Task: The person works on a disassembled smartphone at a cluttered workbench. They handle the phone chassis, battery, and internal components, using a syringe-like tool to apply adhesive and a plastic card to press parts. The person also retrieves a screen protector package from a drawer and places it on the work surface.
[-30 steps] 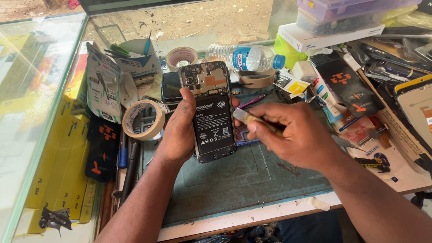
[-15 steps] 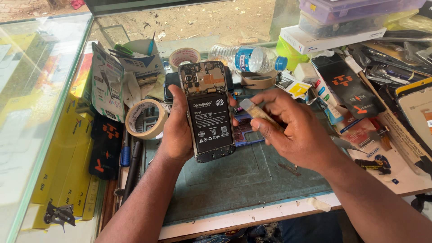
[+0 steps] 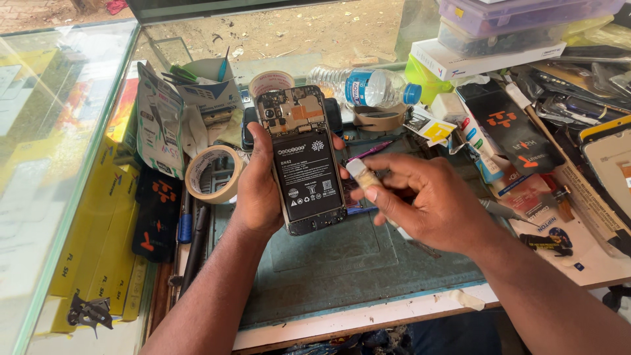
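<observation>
My left hand (image 3: 257, 190) grips an opened smartphone (image 3: 303, 161) upright above a green work mat (image 3: 355, 263). The phone's back cover is off, so its black battery and the circuit board at the top show. My right hand (image 3: 427, 200) pinches a small pale tool (image 3: 363, 176), thumb and fingers closed around it. The tool's tip sits close to the phone's right edge, just beside the battery. Whether it touches the phone is unclear.
A masking tape roll (image 3: 211, 174) lies left of the phone. Behind it are a plastic water bottle (image 3: 368, 87), another tape roll (image 3: 271, 82) and a cup of tools (image 3: 210, 72). Boxes, phone parts and packets (image 3: 506, 125) crowd the right side. A glass counter (image 3: 52, 144) runs along the left.
My right hand has shifted slightly, bringing the pale tool down along the phone's right edge. My left hand keeps holding the phone in about the same place.
</observation>
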